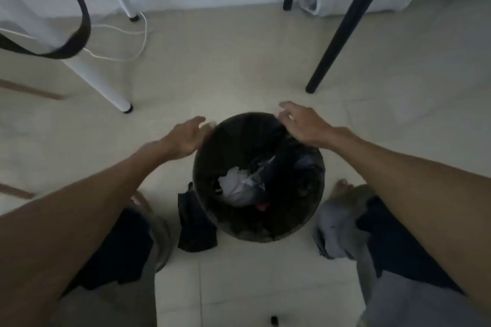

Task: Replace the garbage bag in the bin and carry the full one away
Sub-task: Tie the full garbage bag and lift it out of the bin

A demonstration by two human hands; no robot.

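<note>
A round black bin (210, 210) stands on the tiled floor between my feet, lined with a black garbage bag (239, 138). White paper and other rubbish (239, 186) lie inside it. My left hand (186, 138) hovers at the bin's far-left rim with fingers extended, blurred. My right hand (300, 125) is at the far-right rim, its fingertips pinching the bag's edge there. A folded black bag (195, 223) lies on the floor against the bin's left side.
A white table leg (106, 87) stands to the left and a black chair leg (337, 34) to the right, beyond the bin. A white cable (132, 34) trails on the floor. A small white bin (310, 0) lies by the wall.
</note>
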